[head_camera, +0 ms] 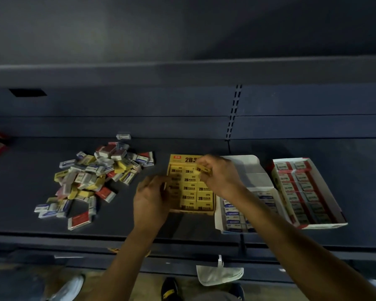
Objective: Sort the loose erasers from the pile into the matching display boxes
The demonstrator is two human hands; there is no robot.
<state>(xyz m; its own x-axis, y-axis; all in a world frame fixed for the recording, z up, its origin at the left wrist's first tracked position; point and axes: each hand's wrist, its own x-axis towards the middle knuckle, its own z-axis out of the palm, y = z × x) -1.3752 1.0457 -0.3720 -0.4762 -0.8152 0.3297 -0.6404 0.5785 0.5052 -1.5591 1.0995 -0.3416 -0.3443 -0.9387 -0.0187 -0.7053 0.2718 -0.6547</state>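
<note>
Step in hand: seating one yellow eraser [203, 169] in the yellow box [178, 158], centre of the frame. Your right hand [220, 175] pinches that eraser between thumb and fingertips over the box's upper right rows; it sits tilted and is not yet down among its neighbours. Your left hand [150, 199] grips the box's left wall, fingers curled at it, apparently to steady it. The box holds rows of yellow erasers and looks nearly full; the slot under your right hand is hidden. Next move, by judgement: level the eraser to match the rows, press it into the gap, then reach left for another. The pile [96, 177], left of centre, has mixed yellow, red and blue-and-white erasers; many are left, so the sorting looks well short of done. Right of centre is a white box [245, 164] of blue-and-white erasers, flap raised, just beside the yellow box. At far right is a red box [326, 224], erasers in rows. All of these stand on a dark matte shelf [20, 185]. Behind it is a dark back panel with a slotted upright [232, 114], and another shelf edge crosses the upper frame. Along the lower edge are floor, shoes [70, 287] and a white cloth [219, 274]. The light is dim and the print blurred.
</note>
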